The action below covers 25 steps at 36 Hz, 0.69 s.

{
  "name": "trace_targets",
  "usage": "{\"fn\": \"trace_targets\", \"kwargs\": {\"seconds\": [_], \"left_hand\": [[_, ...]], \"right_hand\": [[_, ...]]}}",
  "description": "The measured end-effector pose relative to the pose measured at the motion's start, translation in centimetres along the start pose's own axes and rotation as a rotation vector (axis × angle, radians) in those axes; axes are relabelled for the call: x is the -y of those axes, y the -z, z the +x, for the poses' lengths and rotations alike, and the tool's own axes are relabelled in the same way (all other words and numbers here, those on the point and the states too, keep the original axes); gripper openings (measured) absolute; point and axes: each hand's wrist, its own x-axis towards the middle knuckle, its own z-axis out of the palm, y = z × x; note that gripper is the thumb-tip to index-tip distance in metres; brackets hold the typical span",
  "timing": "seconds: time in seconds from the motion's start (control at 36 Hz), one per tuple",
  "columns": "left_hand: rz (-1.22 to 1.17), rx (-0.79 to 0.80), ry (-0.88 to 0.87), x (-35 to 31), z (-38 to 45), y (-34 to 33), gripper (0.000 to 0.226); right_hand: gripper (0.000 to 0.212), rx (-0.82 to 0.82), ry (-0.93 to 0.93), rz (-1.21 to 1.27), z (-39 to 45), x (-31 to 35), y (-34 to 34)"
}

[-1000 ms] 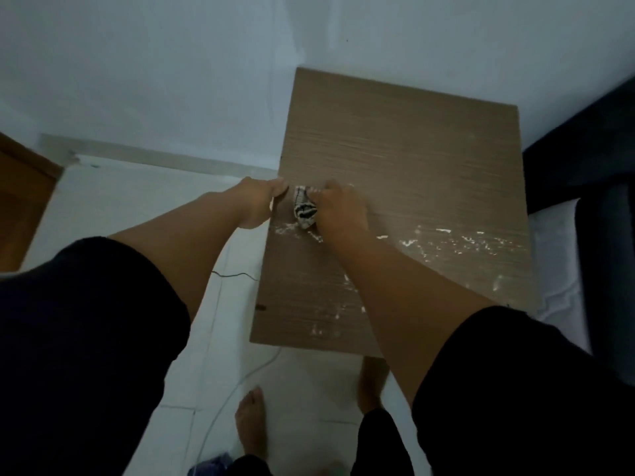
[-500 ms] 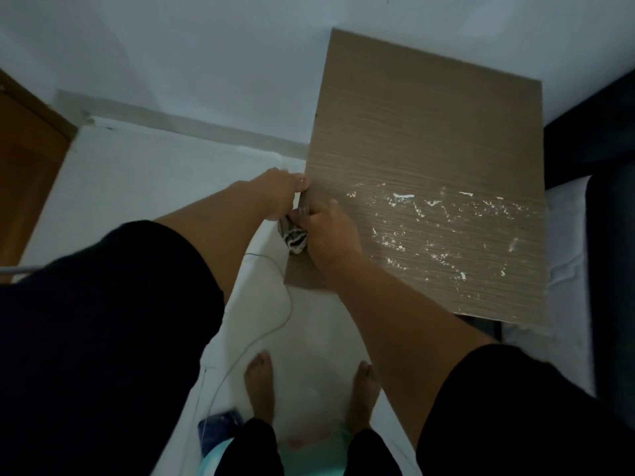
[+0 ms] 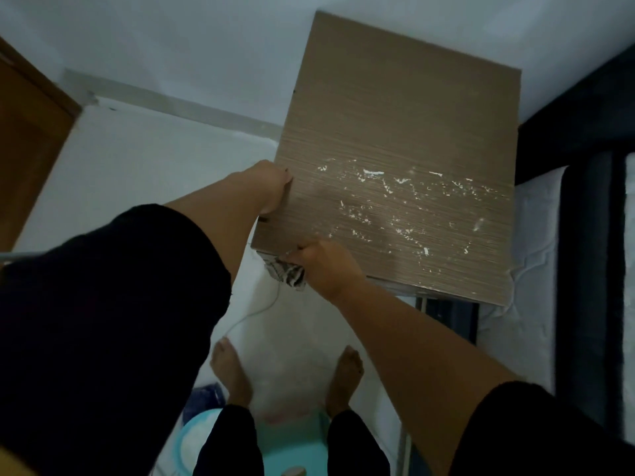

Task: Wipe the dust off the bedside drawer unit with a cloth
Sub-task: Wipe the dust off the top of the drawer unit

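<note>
— At the near left corner of the bedside drawer unit (image 3: 395, 132), where do we stand with the wiping?

— We judge we're partway. Our right hand (image 3: 326, 266) is curled round the cloth (image 3: 288, 273), a bunched striped rag, right at the front edge, with most of the cloth hanging just off the top. Our left hand (image 3: 275, 187) rests against the unit's left side edge; its fingers go down the side, so we cannot tell how far they are bent, though it seems to hold nothing loose.

— And what's left?

— The far half of the top looks plain and clean to us. Across the near half lies a scatter of white flecks (image 3: 395, 201), thickest toward the right. That band is what we still have to clear, so we'd call the job well short of finished.

— Count things for us.

— One drawer unit, one cloth, two hands. Two bare feet on the pale floor (image 3: 144, 173), one thin white cable (image 3: 254, 312) trailing down by the corner. The flecks are too many and too small for us to count.
</note>
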Motion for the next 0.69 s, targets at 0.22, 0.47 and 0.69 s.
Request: {"fn": "trace_targets", "kwargs": {"seconds": [0.22,0.47,0.69], "left_hand": [[-0.131,-0.125,0.031,-0.5,1.8,0.0,0.087],[-0.073,-0.185,0.008,-0.3,3.3,-1.0,0.093],[-0.103,-0.208,-0.036,0.3,3.2,-1.1,0.093]], "right_hand": [[0.035,-0.257,-0.237,-0.017,3.2,-6.8,5.3],[0.032,-0.327,-0.515,-0.046,8.7,-9.7,8.0],[0.023,-0.381,-0.566,0.163,11.8,-9.1,7.1]]}}
